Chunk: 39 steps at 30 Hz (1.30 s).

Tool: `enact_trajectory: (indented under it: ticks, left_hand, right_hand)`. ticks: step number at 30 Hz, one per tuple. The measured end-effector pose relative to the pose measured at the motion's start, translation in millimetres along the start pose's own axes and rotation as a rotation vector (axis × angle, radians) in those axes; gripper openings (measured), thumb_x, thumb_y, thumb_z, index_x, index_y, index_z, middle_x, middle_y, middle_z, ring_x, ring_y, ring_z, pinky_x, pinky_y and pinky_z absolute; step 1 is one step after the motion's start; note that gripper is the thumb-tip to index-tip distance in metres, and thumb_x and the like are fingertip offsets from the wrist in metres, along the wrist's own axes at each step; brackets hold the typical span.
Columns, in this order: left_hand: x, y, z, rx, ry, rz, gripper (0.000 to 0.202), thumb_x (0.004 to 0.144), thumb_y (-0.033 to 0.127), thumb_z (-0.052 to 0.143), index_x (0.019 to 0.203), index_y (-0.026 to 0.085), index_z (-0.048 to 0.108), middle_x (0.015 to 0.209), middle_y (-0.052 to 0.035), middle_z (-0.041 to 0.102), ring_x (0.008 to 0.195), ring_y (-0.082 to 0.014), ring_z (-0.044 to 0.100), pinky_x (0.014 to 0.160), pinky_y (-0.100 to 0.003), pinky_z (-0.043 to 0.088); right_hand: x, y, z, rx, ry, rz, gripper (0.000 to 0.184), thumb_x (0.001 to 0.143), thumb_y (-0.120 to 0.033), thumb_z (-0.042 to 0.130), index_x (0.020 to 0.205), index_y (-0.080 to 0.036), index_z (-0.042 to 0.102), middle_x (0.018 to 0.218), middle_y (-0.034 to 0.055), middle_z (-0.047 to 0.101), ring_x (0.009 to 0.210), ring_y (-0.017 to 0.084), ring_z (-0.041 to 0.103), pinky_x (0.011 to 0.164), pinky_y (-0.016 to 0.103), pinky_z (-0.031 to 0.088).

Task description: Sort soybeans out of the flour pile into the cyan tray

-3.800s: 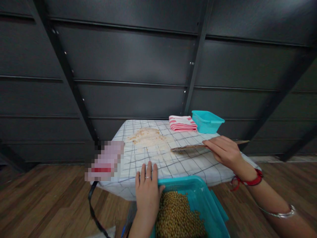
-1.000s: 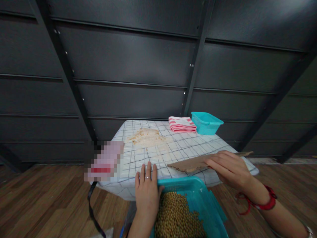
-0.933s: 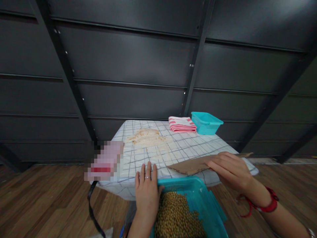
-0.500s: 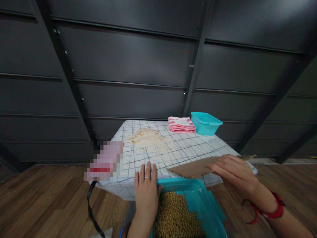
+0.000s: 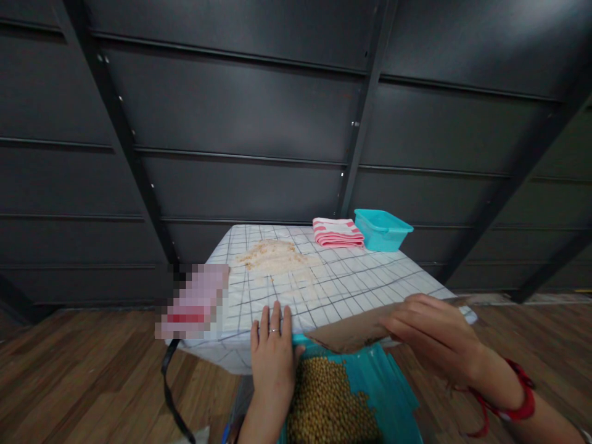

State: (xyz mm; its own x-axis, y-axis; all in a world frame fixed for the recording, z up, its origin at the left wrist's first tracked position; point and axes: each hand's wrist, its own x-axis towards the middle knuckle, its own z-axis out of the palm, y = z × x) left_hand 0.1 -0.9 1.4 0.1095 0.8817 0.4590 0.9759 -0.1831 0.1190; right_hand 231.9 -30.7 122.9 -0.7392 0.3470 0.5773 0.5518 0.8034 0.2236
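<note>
The cardboard sheet (image 5: pixel 349 330) is brown; the near tub (image 5: pixel 393 376) is teal, and the beans (image 5: pixel 328 401) are yellowish brown. The desk cloth (image 5: pixel 383 280) is white with a dark grid, and the powder (image 5: pixel 277 259) is cream with tan patches. The towel (image 5: pixel 338 234) is striped pink and white, the far basin (image 5: pixel 382 240) turquoise.

The cardboard (image 5: pixel 354 330) in my right hand (image 5: pixel 432 336) hides part of the turquoise basin (image 5: pixel 377 376), which the view's bottom edge crops with its beans (image 5: pixel 330 401). Left of my left hand (image 5: pixel 272 364), a pinkish object (image 5: pixel 201 293) is pixelated beyond recognition.
</note>
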Motion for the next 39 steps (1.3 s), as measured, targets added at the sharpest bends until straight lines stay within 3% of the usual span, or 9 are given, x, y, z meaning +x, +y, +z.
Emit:
enact_trajectory:
  ticks: [5,10,19,29,33,39]
  left_hand:
    - [0.1,1.7,-3.2,0.017,-0.016,-0.011,0.052,0.071,0.017,0.053,0.122,0.017,0.045,0.13,-0.0107,0.048,0.119,-0.0279,0.041,0.096,-0.047,0.036]
    - [0.1,1.9,-3.5,0.043,-0.022,-0.012,0.05,0.072,0.02,0.053,0.121,0.018,0.047,0.13,-0.0081,0.048,0.12,-0.0268,0.041,0.096,-0.045,0.036]
    - [0.0,0.5,-3.2,0.034,-0.012,-0.012,0.051,0.071,0.022,0.054,0.122,0.019,0.046,0.13,-0.0096,0.047,0.12,-0.028,0.041,0.096,-0.045,0.036]
    - [1.0,2.1,-2.7,0.03,-0.018,-0.024,0.053,0.071,0.025,0.056,0.122,0.02,0.046,0.13,-0.01,0.047,0.119,-0.0285,0.042,0.096,-0.047,0.036]
    - [1.7,2.6,-5.0,0.027,-0.044,-0.039,0.053,0.071,0.023,0.055,0.123,0.018,0.046,0.131,-0.0094,0.046,0.12,-0.0282,0.04,0.097,-0.046,0.035]
    - [-0.2,0.6,-0.9,0.033,-0.001,-0.01,0.054,0.072,0.025,0.054,0.124,0.018,0.043,0.131,-0.0109,0.046,0.12,-0.0284,0.04,0.096,-0.047,0.036]
  right_hand:
    - [-2.0,-12.6,-9.1,-0.053,0.059,-0.091,0.02,0.085,-0.007,0.036,0.095,-0.015,0.052,0.068,0.0019,0.056,0.06,0.012,0.046,0.058,0.029,0.038]
    - [0.1,-4.9,-7.7,-0.114,0.074,-0.068,0.022,0.086,-0.005,0.033,0.094,-0.014,0.052,0.07,0.0029,0.059,0.062,0.012,0.048,0.059,0.028,0.039]
    - [-4.7,15.0,29.6,-0.336,0.141,-0.127,0.021,0.084,-0.006,0.035,0.092,-0.014,0.053,0.069,0.0032,0.061,0.063,0.012,0.05,0.062,0.029,0.041]
    - [25.8,54.0,65.9,-0.359,0.248,-0.188,0.019,0.08,-0.001,0.041,0.092,-0.011,0.052,0.065,0.0045,0.059,0.063,0.014,0.05,0.055,0.028,0.041]
    - [30.1,56.7,56.7,-0.35,0.27,-0.185,0.024,0.078,0.001,0.041,0.095,-0.012,0.051,0.066,0.0048,0.06,0.063,0.014,0.051,0.056,0.029,0.042]
    - [20.3,29.2,31.4,-0.251,0.238,-0.195,0.026,0.078,-0.002,0.04,0.099,-0.013,0.052,0.072,0.0056,0.062,0.068,0.014,0.054,0.06,0.029,0.044]
